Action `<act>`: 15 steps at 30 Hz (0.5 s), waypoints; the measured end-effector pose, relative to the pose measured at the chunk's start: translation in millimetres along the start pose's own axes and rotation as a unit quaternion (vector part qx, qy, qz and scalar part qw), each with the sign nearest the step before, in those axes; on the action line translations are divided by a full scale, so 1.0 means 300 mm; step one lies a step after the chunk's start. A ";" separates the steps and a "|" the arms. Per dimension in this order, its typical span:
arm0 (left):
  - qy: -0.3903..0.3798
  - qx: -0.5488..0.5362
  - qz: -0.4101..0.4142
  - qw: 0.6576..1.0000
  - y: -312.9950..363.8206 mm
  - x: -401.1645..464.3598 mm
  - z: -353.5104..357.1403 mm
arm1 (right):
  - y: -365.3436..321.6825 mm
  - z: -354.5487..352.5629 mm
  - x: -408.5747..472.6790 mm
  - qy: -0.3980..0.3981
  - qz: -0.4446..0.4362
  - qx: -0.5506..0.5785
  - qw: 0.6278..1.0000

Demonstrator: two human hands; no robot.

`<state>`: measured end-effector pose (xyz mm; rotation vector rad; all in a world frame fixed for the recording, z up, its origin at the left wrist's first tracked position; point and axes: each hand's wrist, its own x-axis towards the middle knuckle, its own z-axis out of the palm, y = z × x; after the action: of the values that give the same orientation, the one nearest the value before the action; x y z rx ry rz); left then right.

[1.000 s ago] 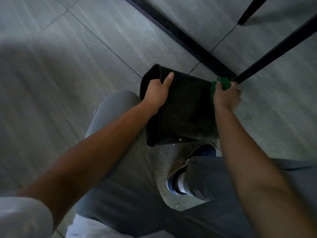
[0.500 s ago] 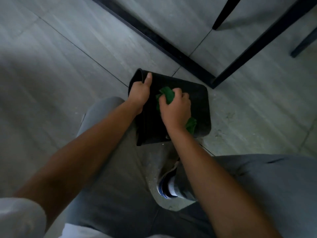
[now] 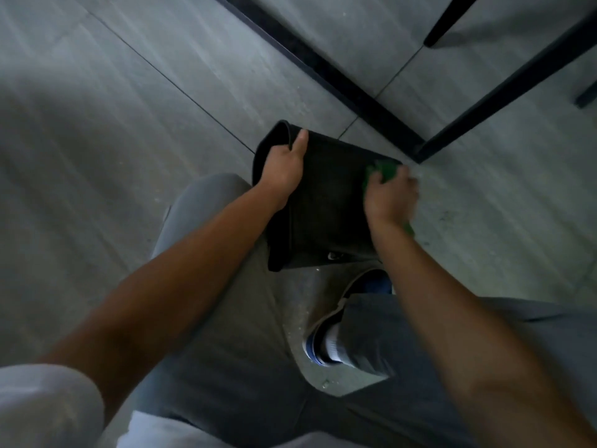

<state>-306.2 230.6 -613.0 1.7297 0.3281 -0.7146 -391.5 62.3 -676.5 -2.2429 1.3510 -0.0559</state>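
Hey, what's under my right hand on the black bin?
A green cloth, gripped by the right hand against the black bin wall. Only its edges show; the hand covers the rest.

Grey floor tiles (image 3: 135,150) fill the view. A black floor strip (image 3: 323,72) meets a slanting black leg (image 3: 504,92) at a corner. A blue-soled shoe (image 3: 312,349) rests below.

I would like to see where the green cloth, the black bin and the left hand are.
green cloth (image 3: 383,169), head view, the bunched upper part.
black bin (image 3: 332,205), head view, its bare side wall.
left hand (image 3: 284,171), head view, the back of the hand.
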 end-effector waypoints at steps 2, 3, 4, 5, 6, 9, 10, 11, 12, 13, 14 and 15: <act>0.008 0.004 0.000 1.000 -0.001 -0.001 0.015 | -0.092 0.012 -0.075 -0.005 -0.094 0.013 0.995; 0.012 0.007 0.008 1.000 -0.004 -0.003 0.019 | -0.141 0.015 -0.106 -0.012 -0.123 0.015 0.992; 0.009 0.013 0.017 1.000 -0.007 -0.009 0.019 | -0.181 0.018 -0.132 -0.021 -0.140 0.015 0.990; 0.005 0.017 0.022 1.000 -0.013 -0.014 0.018 | -0.211 0.017 -0.151 -0.031 -0.147 0.014 0.988; 0.002 0.017 0.026 1.000 -0.019 -0.017 0.016 | -0.231 0.014 -0.165 -0.037 -0.154 0.016 0.987; 0.007 0.009 0.043 0.999 -0.031 -0.020 -0.001 | -0.224 0.021 -0.194 -0.015 -0.181 0.044 0.982; 0.008 0.012 0.056 0.998 -0.036 -0.022 -0.006 | -0.200 0.030 -0.206 0.001 -0.201 0.067 0.977; 0.005 0.017 0.065 0.998 -0.042 -0.028 -0.008 | -0.172 0.033 -0.214 0.014 -0.223 0.086 0.971; 0.000 0.021 0.068 0.997 -0.047 -0.035 -0.009 | -0.138 0.034 -0.211 0.022 -0.240 0.089 0.966; -0.006 0.024 0.066 0.998 -0.049 -0.042 -0.011 | -0.104 0.029 -0.190 0.024 -0.243 0.085 0.966; -0.015 0.025 0.059 0.998 -0.047 -0.049 -0.014 | -0.077 0.019 -0.154 0.026 -0.225 0.077 0.971; -0.030 0.029 0.053 0.998 -0.040 -0.059 -0.018 | -0.050 0.008 -0.105 0.030 -0.189 0.074 0.979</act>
<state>-325.1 241.7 -610.6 1.7619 0.1747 -0.7044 -394.4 95.1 -664.8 -2.3534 0.8984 -0.3476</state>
